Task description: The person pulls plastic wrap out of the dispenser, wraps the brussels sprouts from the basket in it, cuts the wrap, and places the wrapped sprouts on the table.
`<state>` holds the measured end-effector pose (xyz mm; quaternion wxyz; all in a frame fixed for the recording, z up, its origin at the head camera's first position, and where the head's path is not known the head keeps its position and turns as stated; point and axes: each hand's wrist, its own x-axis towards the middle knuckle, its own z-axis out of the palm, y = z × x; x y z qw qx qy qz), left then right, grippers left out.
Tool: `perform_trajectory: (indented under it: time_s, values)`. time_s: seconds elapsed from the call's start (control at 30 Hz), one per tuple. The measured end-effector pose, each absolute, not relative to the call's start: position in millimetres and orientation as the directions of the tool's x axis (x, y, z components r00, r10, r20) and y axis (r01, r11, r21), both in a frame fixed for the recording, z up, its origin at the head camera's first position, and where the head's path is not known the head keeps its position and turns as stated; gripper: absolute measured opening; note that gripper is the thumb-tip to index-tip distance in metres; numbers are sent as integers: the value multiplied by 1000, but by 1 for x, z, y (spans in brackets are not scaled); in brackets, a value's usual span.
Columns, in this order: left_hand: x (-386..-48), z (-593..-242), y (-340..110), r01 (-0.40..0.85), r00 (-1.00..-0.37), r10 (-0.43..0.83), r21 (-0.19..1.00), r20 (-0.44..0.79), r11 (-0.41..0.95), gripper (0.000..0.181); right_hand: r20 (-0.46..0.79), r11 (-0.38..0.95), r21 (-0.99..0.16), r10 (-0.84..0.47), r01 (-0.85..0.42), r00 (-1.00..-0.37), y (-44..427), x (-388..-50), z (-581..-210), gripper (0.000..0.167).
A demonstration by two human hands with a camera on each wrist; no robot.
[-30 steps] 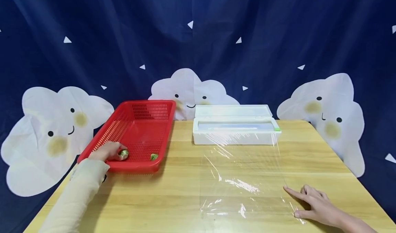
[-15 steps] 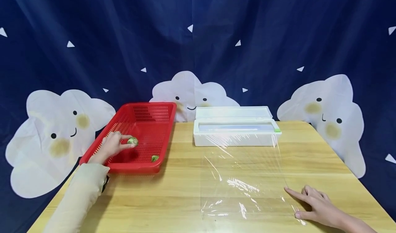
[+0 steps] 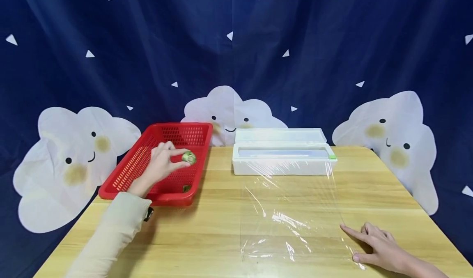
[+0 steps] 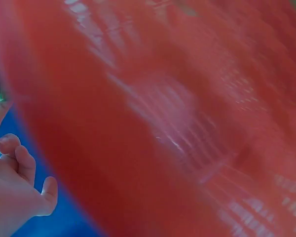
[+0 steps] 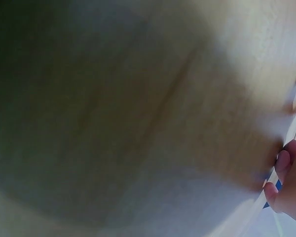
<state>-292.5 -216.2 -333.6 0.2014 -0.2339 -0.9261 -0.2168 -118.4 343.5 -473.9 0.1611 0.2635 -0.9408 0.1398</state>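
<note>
The counter [image 3: 199, 237] has a pale wood grain and a rounded far right corner. Behind its far edge hangs a dark blue curtain [image 3: 258, 60], printed with small white triangles [image 3: 286, 53] and three smiling, yellow-cheeked clouds: a left cloud [image 3: 55, 146] past the left edge, a middle cloud [image 3: 229, 105] above the far edge, and a tilted right cloud [image 3: 395, 126] beyond the rounded corner.

A dark blue curtain [image 3: 258, 44] hangs in soft folds beyond the left hand [image 3: 160, 163] and right hand [image 3: 382, 245], dotted with white triangles [image 3: 90, 54]. One smiling cloud [image 3: 55, 167] lies left of the left hand, another beyond the right hand, a third between them. Below both hands spreads a pale wood-grain counter [image 3: 207, 233].
</note>
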Motion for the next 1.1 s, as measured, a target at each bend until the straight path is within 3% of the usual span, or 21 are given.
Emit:
perform_trajectory:
  time_s: [0.17,0.37,0.6,0.77,1.1]
  values:
    - [-277,-325,-170,612,-753,436,280,493,740,43,365,819,-169,-464,-548,-807,345,-118,-473,71]
    - [-251,-326,-114,746,-630,586,187,510,639,42,346,824,-176,-461,-539,-817,345,-116,-472,69]
    - [-223,-336,-61,821,-532,727,57,434,567,45,349,812,-183,-474,-554,-809,346,-118,-470,71]
    - [-213,-352,-28,815,-556,764,37,328,578,47,373,796,-185,-486,-576,-791,347,-119,-469,75]
    - [-201,-378,30,783,-622,777,90,98,615,41,271,814,-218,-479,-538,-835,344,-118,-465,70]
